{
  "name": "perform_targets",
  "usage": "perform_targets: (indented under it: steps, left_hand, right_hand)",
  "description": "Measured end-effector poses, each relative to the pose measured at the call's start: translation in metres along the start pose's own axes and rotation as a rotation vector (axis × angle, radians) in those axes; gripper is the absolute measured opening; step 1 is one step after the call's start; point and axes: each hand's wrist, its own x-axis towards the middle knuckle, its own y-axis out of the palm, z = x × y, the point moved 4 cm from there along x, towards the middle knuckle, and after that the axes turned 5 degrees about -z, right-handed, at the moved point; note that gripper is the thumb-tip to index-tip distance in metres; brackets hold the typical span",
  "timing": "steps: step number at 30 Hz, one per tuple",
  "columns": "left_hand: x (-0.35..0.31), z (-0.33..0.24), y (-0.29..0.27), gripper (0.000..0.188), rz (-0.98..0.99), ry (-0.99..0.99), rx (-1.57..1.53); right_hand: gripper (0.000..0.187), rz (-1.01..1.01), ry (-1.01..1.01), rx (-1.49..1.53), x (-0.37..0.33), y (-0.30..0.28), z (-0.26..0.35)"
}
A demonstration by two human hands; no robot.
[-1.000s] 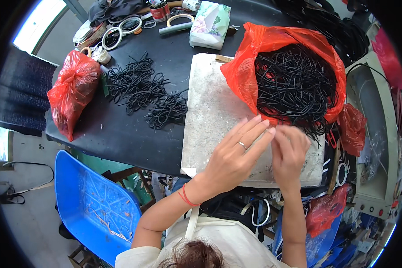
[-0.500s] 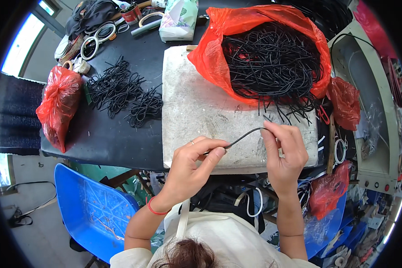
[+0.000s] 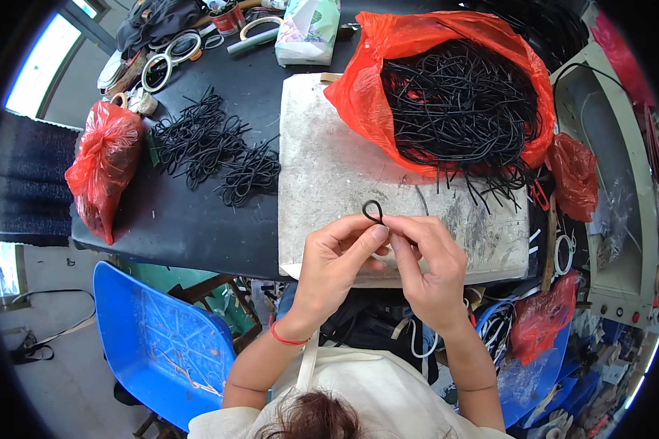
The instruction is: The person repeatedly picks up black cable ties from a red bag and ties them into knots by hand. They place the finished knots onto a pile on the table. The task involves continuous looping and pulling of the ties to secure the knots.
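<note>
A thin black cord (image 3: 373, 204) stands up in a small loop where my two hands come together over the front of a worn pale board (image 3: 318, 172). My left hand (image 3: 343, 256) pinches the cord between thumb and index finger at the loop's base. Close against it, my right hand (image 3: 428, 267) grips the cord too, with thumb and fingers pressed together. The cord's ends are mostly hidden by my fingers. Behind the board's middle, an open red plastic bag (image 3: 355, 95) holds a tangled mass of black cords (image 3: 461, 110).
Looped black cords (image 3: 205, 139) lie in a pile on the black tabletop (image 3: 190, 227), left of the board. A tied red bag (image 3: 106, 161) sits farther left. Tape rolls (image 3: 157, 73) and a tissue pack (image 3: 307, 33) are at the back. A blue plastic chair (image 3: 161, 329) stands below left.
My hands have come together, the right one moving left toward the other. The cord that stretched between them is now bent into a loop. The whole view has shifted slightly.
</note>
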Motion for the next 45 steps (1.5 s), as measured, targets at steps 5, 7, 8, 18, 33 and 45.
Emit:
perform_targets:
  steps: [5, 7, 8, 18, 33, 45]
  left_hand:
    - [0.004, -0.012, -0.003, 0.016, -0.108, -0.126, -0.463]
    - [0.009, -0.01, -0.012, 0.016, -0.003, -0.167, -0.304]
    - [0.01, -0.007, -0.014, 0.016, 0.052, -0.189, -0.225]
    - [-0.002, -0.004, -0.006, 0.018, 0.164, -0.23, -0.066]
    - [-0.008, -0.023, -0.005, 0.026, 0.198, -0.091, -0.075]
    - [-0.002, -0.008, -0.014, 0.019, 0.044, -0.012, 0.054]
  right_hand:
    - [0.023, 0.024, -0.063, -0.099, -0.002, -0.011, -0.006]
    - [0.02, 0.016, -0.076, -0.163, -0.002, -0.017, -0.007]
    - [0.019, 0.003, -0.134, -0.186, -0.001, -0.016, -0.004]
    - [0.022, -0.054, -0.309, -0.263, 0.0, -0.005, 0.001]
    - [0.012, 0.17, -0.018, 0.008, 0.015, -0.013, -0.005]
    - [0.016, 0.292, 0.524, 0.621, -0.019, 0.006, -0.012]
